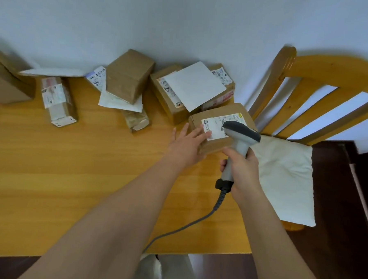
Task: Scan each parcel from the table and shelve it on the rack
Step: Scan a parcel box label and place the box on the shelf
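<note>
1 scanner [240, 140] in right hand [244, 170], head aimed at parcel [220, 128].

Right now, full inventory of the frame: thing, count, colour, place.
cardboard parcels: about seven, brown, along the table's far edge by the wall; the nearest one sits at the right end under the scanner
shipping labels: white, on several parcels
white mailers: three, one lying on the parcels at right, one under a parcel at centre, one at left against the wall
barcode scanner: one, grey with dark head, over the nearest parcel's label
scanner cable: one, grey, trailing off the table's near edge
table: one, yellow wood
chair: one, yellow wood, right of the table
cloth: one, white, on the chair seat
left hand: fingers flat on the nearest parcel
right hand: grips the scanner handle
</note>
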Tool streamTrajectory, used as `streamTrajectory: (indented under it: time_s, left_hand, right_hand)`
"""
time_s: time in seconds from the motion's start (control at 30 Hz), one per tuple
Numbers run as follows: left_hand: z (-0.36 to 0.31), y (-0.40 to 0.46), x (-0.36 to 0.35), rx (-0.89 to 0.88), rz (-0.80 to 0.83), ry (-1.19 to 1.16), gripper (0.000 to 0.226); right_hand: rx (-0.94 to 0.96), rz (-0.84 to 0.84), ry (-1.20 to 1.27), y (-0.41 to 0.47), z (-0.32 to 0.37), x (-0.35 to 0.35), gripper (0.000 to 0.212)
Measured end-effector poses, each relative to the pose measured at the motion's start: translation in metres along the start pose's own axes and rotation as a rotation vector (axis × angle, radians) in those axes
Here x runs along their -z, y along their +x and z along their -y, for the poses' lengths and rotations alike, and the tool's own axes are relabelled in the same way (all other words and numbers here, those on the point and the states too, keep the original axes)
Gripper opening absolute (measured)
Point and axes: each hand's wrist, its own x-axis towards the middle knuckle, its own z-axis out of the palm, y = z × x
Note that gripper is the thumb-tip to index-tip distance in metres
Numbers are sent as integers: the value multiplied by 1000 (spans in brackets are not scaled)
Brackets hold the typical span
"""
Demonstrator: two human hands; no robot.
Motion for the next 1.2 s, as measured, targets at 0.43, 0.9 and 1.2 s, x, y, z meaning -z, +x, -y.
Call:
streamTrajectory:
  time_s: [0.43,0.9,1.2]
  left_hand:
    - [48,-34,5,-53,33,-18,71]
    - [38,-4,17,272,-61,-827,20]
    - [115,-96,-7,647,75,-942,50]
  right_hand:
    - [42,-28,-69,28,3,-67,31]
    - [-11,-117,-82,34,-8,-50,26]
    - [-75,107,-172,-17,-49,-90,25]
